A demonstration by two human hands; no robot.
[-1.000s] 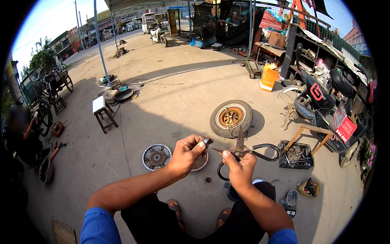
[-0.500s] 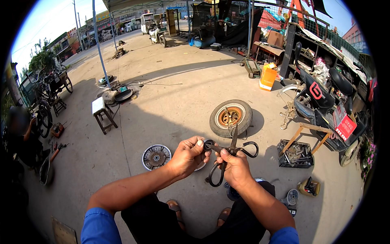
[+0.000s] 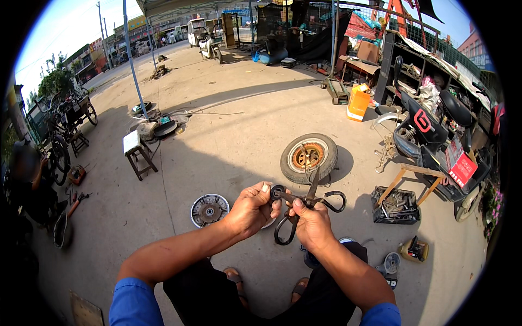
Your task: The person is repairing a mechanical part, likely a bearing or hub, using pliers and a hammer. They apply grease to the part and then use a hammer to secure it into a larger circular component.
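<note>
My left hand (image 3: 247, 211) pinches a small black ring-shaped part (image 3: 277, 192) between thumb and fingers. In my right hand (image 3: 314, 224) is a pair of black-handled scissors (image 3: 313, 188), gripped around the pivot with the blades spread apart. One blade points left, its tip at the ring's centre; whether it goes inside I cannot tell. The other blade points up and away. Both handle loops stick out past my right hand. Beyond my hands lies a tyred wheel (image 3: 290, 159) with copper-coloured windings in its middle. A round metal hub cover (image 3: 210, 211) rests on the ground beside my left forearm.
A crate of metal parts (image 3: 396, 215) and a small wooden stand (image 3: 416, 170) are at right, near a dismantled scooter (image 3: 421, 130). A white-topped stool (image 3: 132, 142) stands left. Another person (image 3: 27, 182) sits at far left. An orange box (image 3: 358, 103) stands farther back.
The scissors have turned slightly, and the lower handle loop has shifted up and left. The ring's face has tilted a little in my left fingers. My arms stay nearly still.
</note>
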